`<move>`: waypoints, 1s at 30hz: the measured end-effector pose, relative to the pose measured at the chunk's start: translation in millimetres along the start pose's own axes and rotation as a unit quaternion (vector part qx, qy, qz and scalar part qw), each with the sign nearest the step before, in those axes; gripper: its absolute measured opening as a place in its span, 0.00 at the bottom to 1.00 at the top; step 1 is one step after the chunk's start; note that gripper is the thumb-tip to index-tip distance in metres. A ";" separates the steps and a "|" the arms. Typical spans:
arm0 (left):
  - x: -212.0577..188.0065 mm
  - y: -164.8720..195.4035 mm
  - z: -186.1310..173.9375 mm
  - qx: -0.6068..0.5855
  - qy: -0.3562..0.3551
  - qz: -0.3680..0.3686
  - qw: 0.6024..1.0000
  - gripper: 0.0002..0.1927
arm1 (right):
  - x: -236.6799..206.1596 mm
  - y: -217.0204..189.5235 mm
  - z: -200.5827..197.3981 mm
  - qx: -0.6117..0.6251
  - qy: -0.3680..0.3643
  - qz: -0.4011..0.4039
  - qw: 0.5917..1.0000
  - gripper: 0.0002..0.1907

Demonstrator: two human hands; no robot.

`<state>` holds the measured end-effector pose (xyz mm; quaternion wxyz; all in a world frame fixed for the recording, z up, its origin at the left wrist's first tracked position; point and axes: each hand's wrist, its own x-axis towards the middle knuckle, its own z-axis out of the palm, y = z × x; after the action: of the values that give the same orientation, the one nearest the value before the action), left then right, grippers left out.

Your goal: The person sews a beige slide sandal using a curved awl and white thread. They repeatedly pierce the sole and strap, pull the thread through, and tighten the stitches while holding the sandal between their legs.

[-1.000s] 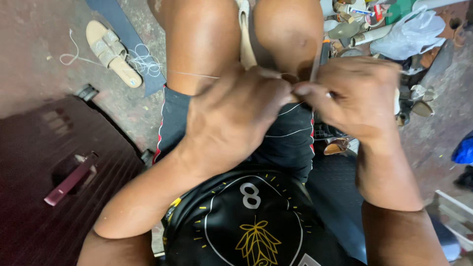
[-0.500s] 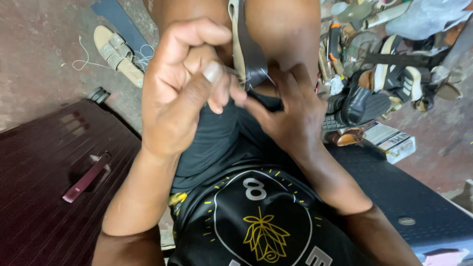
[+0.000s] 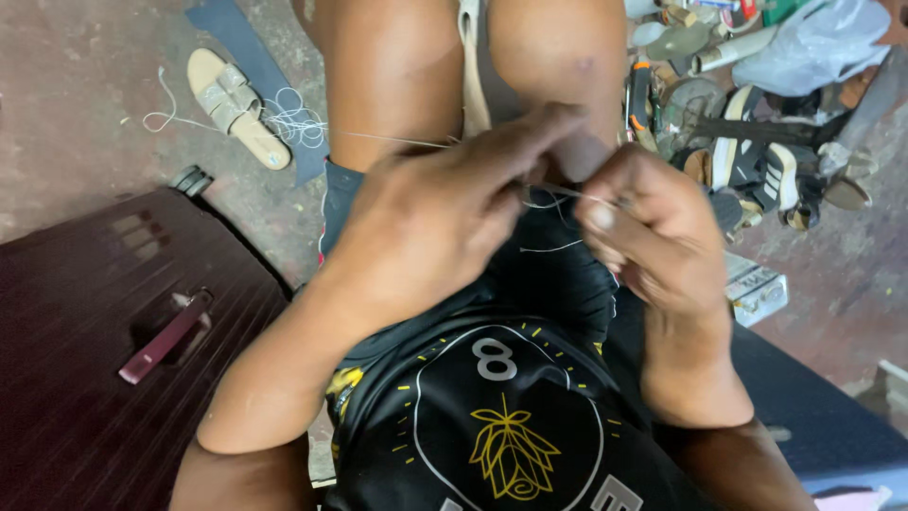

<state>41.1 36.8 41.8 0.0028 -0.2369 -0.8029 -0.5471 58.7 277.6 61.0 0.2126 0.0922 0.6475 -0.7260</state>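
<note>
My left hand [image 3: 430, 222] and my right hand [image 3: 648, 227] are close together over my lap, just below my knees. Both pinch a thin pale thread [image 3: 378, 138] that runs off to the left toward a loose tangle on the floor. A beige strap of a sandal [image 3: 471, 66] is held between my knees, just above my fingertips. The spot where the thread meets the strap is hidden behind my left fingers. I cannot tell whether a needle is in my fingers.
A beige sandal [image 3: 232, 106] lies on the floor at upper left beside a dark blue sole piece [image 3: 248, 59]. A dark maroon box [image 3: 85, 331] with a handle sits at left. Several shoes, sandals and tools [image 3: 757, 142] are piled at upper right.
My left hand has come down from a raised, pulled-up position and moved right to meet my right hand by the strap. The view has shifted slightly.
</note>
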 end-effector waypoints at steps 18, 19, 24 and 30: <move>1.3 8.2 3.8 0.000 -0.003 -0.064 0.998 0.53 | 86.9 -15.0 -196.9 -0.607 0.203 -0.066 0.765 0.15; 2.6 8.7 2.8 -0.010 -0.003 -0.065 0.998 0.52 | 89.2 -17.5 -205.3 -0.661 0.232 -0.016 0.713 0.18; 12.4 10.7 -3.4 -0.100 0.013 -0.083 0.992 0.49 | 53.4 -3.8 -150.7 -0.497 0.161 -0.047 0.851 0.18; 24.5 12.6 -2.9 -0.172 0.016 -0.135 0.976 0.48 | 22.0 9.7 -28.3 -0.620 -0.009 -0.187 0.762 0.17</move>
<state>23.4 47.1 60.5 -0.0989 -0.1144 -0.7215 -0.6757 39.3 300.4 39.3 0.0892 -0.1898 0.9587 -0.1923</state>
